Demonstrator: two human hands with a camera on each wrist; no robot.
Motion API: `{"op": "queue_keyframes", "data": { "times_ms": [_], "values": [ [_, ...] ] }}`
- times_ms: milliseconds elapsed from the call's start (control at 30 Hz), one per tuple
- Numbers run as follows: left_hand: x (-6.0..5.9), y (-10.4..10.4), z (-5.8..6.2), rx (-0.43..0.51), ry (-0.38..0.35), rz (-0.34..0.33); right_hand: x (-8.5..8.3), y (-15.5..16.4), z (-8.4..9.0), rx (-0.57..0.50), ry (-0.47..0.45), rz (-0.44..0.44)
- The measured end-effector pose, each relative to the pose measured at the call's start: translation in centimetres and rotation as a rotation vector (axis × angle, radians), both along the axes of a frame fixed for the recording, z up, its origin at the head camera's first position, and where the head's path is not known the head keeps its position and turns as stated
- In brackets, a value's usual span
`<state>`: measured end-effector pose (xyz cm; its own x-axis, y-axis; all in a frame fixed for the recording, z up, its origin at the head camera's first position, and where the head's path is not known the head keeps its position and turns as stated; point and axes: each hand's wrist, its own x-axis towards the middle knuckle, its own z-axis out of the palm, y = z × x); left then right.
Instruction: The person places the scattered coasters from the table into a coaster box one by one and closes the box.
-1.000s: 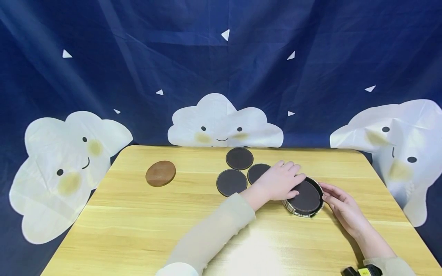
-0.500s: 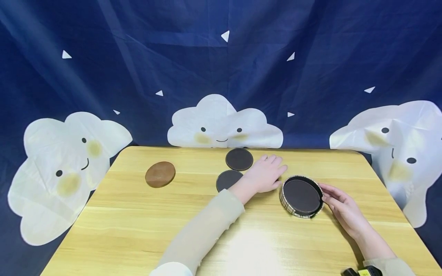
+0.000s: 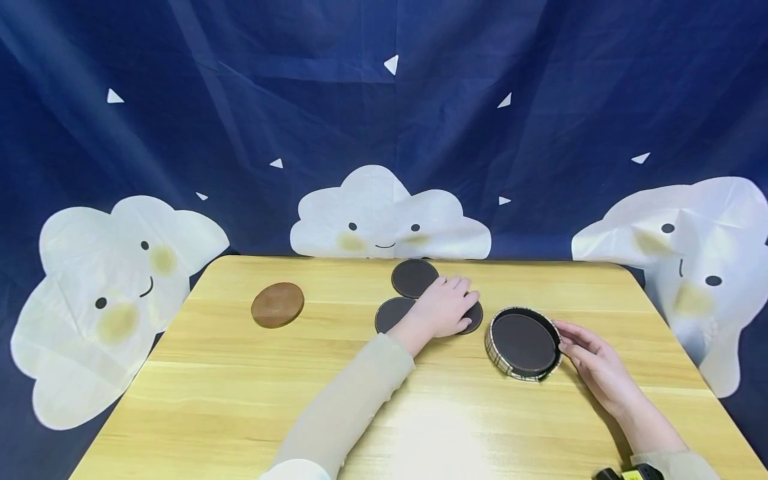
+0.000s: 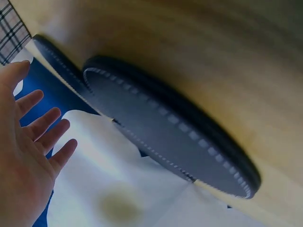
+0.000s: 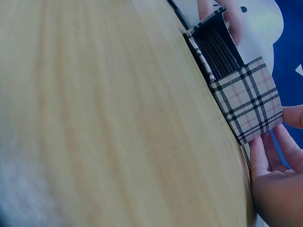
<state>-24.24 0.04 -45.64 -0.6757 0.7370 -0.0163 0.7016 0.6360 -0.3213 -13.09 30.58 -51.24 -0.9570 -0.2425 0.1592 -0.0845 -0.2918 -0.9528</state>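
In the head view my left hand (image 3: 445, 307) reaches palm-down over the dark round coasters, covering part of the right-hand coaster (image 3: 474, 319). Its fingers are spread with nothing between them in the left wrist view, beside a black coaster with pale edge stitching (image 4: 165, 127). Two more coasters lie close by, one at the back (image 3: 414, 277) and one on the left (image 3: 393, 315), partly behind the wrist. My right hand (image 3: 591, 363) holds the side of a plaid round coaster holder (image 3: 499, 357). Several stacked black coasters (image 5: 218, 49) show through the gap in its wall.
A brown round disc (image 3: 278, 305) lies alone at the left of the wooden table (image 3: 210, 400). Behind the table's back edge hangs a dark blue curtain (image 3: 336, 100) with white clouds.
My left hand has left the holder and moved leftward to the loose coasters, uncovering the stack's top. The right hand stays on the holder.
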Motion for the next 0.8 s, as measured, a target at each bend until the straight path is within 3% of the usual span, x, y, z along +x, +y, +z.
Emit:
{"op": "queue_keyframes", "data": {
  "times_ms": [567,800],
  "values": [
    [0.51,0.39,-0.99,-0.007,-0.026,0.013,0.01,-0.03,-0.04,0.010,0.010,-0.002],
    [0.46,0.54,-1.11,-0.013,-0.062,0.061,0.00,-0.03,-0.01,0.008,0.014,0.002]
  ]
}}
